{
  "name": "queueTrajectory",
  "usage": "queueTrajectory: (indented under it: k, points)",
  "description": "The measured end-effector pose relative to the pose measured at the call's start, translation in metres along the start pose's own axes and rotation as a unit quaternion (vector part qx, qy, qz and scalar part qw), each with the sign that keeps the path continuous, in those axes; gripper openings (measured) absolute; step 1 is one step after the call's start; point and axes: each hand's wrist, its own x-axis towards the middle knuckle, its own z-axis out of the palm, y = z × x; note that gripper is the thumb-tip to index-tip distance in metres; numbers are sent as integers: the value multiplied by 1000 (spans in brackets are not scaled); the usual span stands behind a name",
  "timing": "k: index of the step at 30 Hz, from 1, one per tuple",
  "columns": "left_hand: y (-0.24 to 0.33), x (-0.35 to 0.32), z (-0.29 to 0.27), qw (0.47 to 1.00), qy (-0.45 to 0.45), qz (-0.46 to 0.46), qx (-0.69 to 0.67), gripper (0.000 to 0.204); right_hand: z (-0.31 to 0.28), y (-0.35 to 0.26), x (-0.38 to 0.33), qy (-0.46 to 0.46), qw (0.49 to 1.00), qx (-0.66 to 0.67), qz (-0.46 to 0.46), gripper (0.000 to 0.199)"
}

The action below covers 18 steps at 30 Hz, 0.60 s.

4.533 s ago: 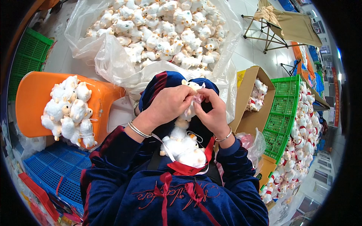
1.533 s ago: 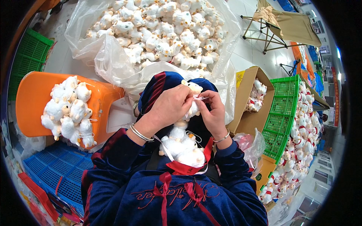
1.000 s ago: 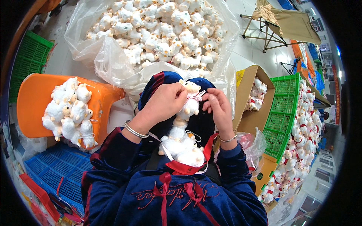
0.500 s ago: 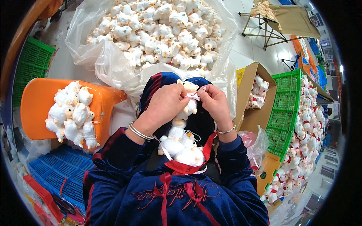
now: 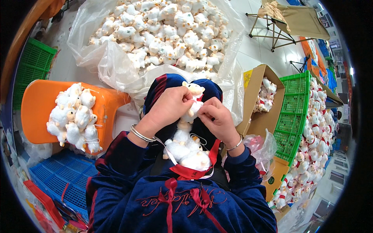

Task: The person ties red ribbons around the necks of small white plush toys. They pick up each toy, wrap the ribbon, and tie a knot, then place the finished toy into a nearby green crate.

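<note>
Now the person is sitting with a small heap of white plush toys (image 5: 185, 150) gathered in the lap, and both hands are closing in again on one plush sheep (image 5: 193, 101) held above it: the left hand (image 5: 171, 108) is wrapping its body while the right hand (image 5: 217, 118), parted from it a moment ago, is pinching at its neck. Beyond, an orange stool (image 5: 33, 112) is carrying more toys, and farther off a clear bag (image 5: 112, 66) is holding hundreds.
</note>
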Motion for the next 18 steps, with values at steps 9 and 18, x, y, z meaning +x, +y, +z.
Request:
queueTrajectory:
  k: [9,18]
  points:
    - [0,3,-3,1000,4,-13,9,22,-5,11,-3,-34,991,106,75,13]
    - [2,4,-8,999,-25,-42,-20,20,0,5,6,44,953,193,228,22]
